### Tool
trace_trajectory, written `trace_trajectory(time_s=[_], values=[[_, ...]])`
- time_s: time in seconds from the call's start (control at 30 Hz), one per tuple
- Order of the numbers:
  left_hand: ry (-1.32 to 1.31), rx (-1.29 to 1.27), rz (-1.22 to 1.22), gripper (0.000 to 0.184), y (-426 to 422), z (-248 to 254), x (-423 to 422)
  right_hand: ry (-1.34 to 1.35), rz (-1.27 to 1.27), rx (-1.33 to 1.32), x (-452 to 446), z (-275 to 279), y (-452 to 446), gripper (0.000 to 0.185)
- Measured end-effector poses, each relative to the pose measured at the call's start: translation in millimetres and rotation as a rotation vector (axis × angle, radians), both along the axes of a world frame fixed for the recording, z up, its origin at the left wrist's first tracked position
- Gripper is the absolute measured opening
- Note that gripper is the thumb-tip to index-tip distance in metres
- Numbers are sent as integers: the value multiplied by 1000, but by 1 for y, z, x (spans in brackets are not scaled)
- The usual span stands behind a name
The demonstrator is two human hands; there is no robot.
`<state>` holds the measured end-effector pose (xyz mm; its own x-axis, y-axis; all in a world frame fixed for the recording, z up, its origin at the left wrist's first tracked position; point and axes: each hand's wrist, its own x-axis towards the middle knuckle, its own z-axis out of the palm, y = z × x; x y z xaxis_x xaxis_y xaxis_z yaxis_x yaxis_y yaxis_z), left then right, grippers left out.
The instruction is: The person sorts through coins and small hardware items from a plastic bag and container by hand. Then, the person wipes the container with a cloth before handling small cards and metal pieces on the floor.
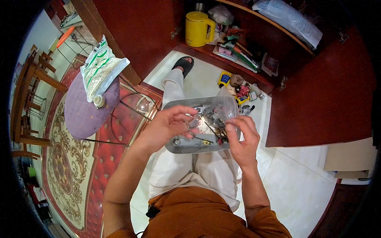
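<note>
Pinching a clear bag (229,105) over the grey tray (184,148) with my right hand (244,139); my left hand (171,122) curls there, hold unclear.

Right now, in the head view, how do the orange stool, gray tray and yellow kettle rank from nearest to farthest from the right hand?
1. Gray tray, immediately left of the right hand.
2. Yellow kettle, ahead, upper middle.
3. Orange stool, far left background.

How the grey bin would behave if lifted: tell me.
The grey bin would probably stay stiff: its rim and walls look like moulded plastic. Its contents may slide if it tilts, since small loose pieces lie on its floor.
</note>
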<state>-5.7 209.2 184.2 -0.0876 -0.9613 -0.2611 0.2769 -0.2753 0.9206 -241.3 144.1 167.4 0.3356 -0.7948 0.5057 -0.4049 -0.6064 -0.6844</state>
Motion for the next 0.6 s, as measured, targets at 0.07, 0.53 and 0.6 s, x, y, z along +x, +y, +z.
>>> trace_trajectory(time_s=[0.07,0.53,0.6], values=[[97,10,-14,39,1,0,2,-34,24,1,-3,-4,-3,7],[-52,-440,113,37,-18,38,-50,-109,3,142,15,17,6,6],[-444,-580,24,37,-29,44,-55,-111,-12,152,16,18,7,5]])
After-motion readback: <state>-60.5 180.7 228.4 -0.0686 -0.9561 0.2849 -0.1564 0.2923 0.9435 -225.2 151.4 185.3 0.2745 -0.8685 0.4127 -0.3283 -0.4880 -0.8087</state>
